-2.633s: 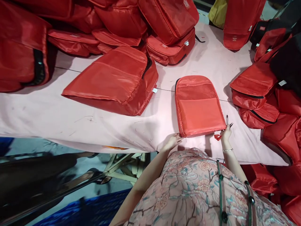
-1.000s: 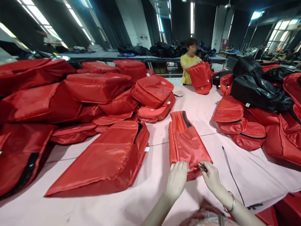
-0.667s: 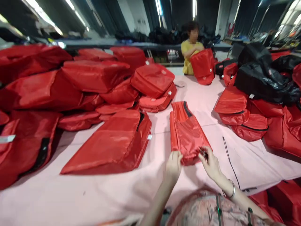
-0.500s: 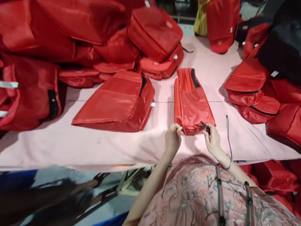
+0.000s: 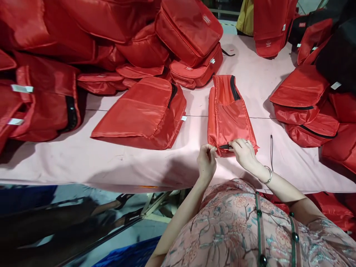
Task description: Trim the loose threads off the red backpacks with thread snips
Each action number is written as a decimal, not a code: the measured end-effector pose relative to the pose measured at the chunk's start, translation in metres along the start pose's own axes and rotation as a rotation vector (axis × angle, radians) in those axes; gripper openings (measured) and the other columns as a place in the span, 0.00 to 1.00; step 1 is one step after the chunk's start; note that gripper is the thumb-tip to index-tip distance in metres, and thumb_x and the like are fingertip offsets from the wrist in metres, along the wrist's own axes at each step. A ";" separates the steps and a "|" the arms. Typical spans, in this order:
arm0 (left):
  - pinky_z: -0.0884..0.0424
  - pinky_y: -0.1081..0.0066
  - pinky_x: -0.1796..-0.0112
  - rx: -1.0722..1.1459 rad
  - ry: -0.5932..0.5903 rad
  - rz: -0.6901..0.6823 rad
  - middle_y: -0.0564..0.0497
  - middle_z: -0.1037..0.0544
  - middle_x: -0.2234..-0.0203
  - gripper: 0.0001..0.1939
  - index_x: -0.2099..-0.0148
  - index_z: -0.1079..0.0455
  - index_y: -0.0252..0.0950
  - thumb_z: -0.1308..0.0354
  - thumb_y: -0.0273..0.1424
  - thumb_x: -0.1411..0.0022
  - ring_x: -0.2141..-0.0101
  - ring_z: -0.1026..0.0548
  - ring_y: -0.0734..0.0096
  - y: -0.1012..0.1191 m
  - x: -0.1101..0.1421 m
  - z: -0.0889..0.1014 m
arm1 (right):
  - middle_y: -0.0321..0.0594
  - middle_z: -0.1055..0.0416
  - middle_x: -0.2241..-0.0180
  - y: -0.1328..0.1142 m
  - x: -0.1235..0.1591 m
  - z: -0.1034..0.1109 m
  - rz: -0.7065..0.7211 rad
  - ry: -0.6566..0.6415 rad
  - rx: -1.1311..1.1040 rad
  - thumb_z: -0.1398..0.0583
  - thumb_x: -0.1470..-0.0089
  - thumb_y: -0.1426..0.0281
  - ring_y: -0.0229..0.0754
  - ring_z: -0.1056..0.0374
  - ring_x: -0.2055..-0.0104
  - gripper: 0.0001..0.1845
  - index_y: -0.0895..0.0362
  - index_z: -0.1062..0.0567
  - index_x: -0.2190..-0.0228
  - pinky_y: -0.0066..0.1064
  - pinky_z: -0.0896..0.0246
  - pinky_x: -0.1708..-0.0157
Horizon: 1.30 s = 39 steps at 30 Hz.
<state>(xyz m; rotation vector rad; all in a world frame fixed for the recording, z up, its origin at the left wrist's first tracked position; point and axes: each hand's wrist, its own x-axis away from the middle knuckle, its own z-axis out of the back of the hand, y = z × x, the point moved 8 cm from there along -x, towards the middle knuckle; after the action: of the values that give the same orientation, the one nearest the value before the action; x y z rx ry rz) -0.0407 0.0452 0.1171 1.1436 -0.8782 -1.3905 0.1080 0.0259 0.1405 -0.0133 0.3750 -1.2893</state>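
A narrow red bag point(image 5: 232, 120) with a black zipper at its far end lies on the pink-covered table point(image 5: 155, 167) in front of me. My left hand point(image 5: 207, 161) is closed in a pinch at the bag's near left corner. Whether a loose thread is also between those fingertips is too small to tell. My right hand point(image 5: 245, 154) is closed around dark thread snips point(image 5: 224, 147), resting over the bag's near edge. The snips' blades point left, close to my left fingertips.
Another red bag point(image 5: 139, 111) lies to the left, with a heap of red bags point(image 5: 189, 33) behind it. More red bags point(image 5: 300, 92) and a black bag point(image 5: 338, 63) are piled right. A black cord loop point(image 5: 272, 152) lies nearby. A person in yellow point(image 5: 245, 18) stands across the table.
The red bag has been turned onto a narrow side. My right hand has brought the snips leftward along the near edge to my left fingers. The view lifted, then tilted back down.
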 end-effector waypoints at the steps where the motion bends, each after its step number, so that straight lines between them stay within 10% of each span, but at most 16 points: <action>1: 0.37 0.74 0.70 0.001 0.005 -0.011 0.57 0.35 0.80 0.11 0.68 0.43 0.38 0.53 0.38 0.36 0.77 0.34 0.76 0.001 0.000 0.000 | 0.43 0.31 0.62 -0.001 0.000 -0.001 0.003 -0.009 0.010 0.50 0.40 0.73 0.42 0.39 0.63 0.13 0.56 0.28 0.59 0.34 0.53 0.66; 18: 0.37 0.74 0.71 0.114 -0.032 -0.162 0.57 0.36 0.79 0.09 0.68 0.44 0.37 0.54 0.34 0.35 0.77 0.35 0.78 0.004 0.004 -0.003 | 0.42 0.30 0.65 -0.001 -0.003 -0.001 -0.014 0.012 -0.015 0.49 0.39 0.71 0.42 0.39 0.65 0.11 0.56 0.27 0.63 0.34 0.53 0.66; 23: 0.38 0.75 0.74 0.406 -0.304 -0.100 0.55 0.35 0.78 0.07 0.68 0.41 0.36 0.49 0.32 0.37 0.77 0.34 0.78 0.038 0.021 0.000 | 0.43 0.29 0.66 0.013 0.000 0.013 -0.058 0.102 -0.255 0.48 0.40 0.68 0.43 0.36 0.62 0.10 0.57 0.28 0.63 0.33 0.46 0.63; 27: 0.43 0.78 0.81 0.898 -0.507 -0.016 0.58 0.38 0.81 0.06 0.70 0.38 0.37 0.46 0.29 0.40 0.84 0.39 0.82 0.065 0.031 0.040 | 0.42 0.29 0.65 0.029 0.015 0.033 -0.149 0.231 -0.519 0.45 0.42 0.65 0.41 0.35 0.63 0.10 0.56 0.29 0.61 0.32 0.40 0.62; 31: 0.43 0.76 0.83 1.241 -0.673 -0.269 0.59 0.42 0.91 0.18 0.79 0.36 0.38 0.46 0.42 0.41 0.89 0.43 0.81 0.076 0.027 0.087 | 0.40 0.28 0.65 0.039 0.036 0.030 -0.305 0.192 -0.682 0.42 0.46 0.62 0.40 0.33 0.66 0.12 0.55 0.28 0.61 0.31 0.38 0.66; 36: 0.36 0.72 0.77 0.529 -0.344 0.407 0.49 0.25 0.79 0.20 0.72 0.28 0.34 0.41 0.48 0.49 0.80 0.31 0.75 -0.018 0.020 0.034 | 0.37 0.28 0.71 0.036 0.052 0.005 -0.399 0.035 -0.798 0.41 0.48 0.59 0.36 0.36 0.73 0.16 0.56 0.28 0.61 0.27 0.42 0.74; 39: 0.35 0.73 0.74 0.395 -0.336 0.611 0.46 0.22 0.70 0.22 0.63 0.27 0.32 0.37 0.45 0.54 0.77 0.30 0.76 -0.043 0.034 -0.016 | 0.35 0.30 0.75 0.031 0.052 -0.005 -0.397 -0.021 -0.823 0.42 0.48 0.57 0.34 0.40 0.77 0.16 0.57 0.28 0.63 0.26 0.46 0.78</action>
<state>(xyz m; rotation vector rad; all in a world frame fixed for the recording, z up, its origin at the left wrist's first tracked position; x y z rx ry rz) -0.0357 0.0194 0.0664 0.8181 -1.6415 -0.9255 0.1470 -0.0126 0.1154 -0.8288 0.8952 -1.4374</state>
